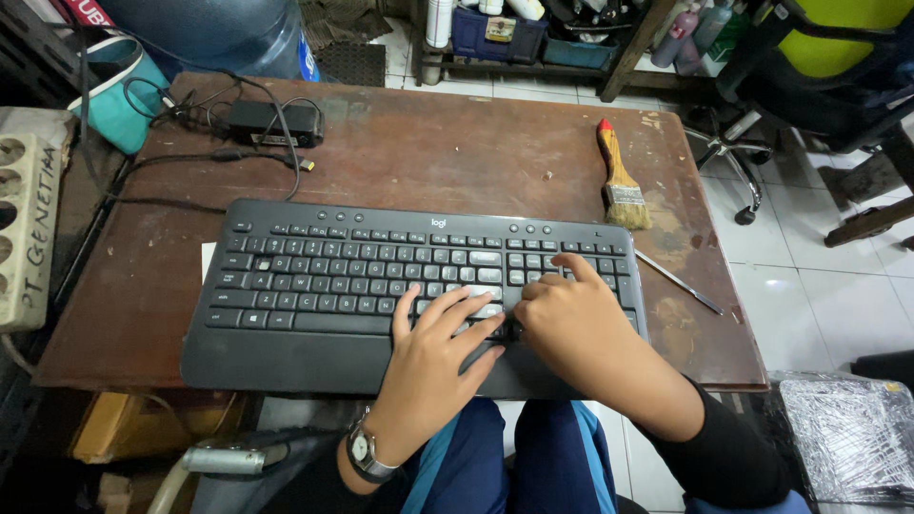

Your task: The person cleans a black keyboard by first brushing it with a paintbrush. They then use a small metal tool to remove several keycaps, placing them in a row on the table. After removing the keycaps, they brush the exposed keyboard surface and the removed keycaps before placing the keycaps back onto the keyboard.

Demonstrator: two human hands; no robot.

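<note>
A black full-size keyboard (362, 276) with a wrist rest lies on a worn brown wooden table (457, 162). My left hand (433, 352) rests flat on the keys right of the space bar, fingers spread, a wristwatch (365, 455) on its wrist. My right hand (571, 319) sits beside it over the arrow-key area, fingers curled down onto the keys, index finger stretched toward the number pad. I cannot tell whether the right fingers pinch anything.
A paintbrush (619, 181) with a wooden handle lies at the table's right; a thin metal tool (681, 283) lies near the right edge. A black power adapter (271, 124) with cables sits back left. A power strip (29, 228) is far left, a water jug (219, 33) behind.
</note>
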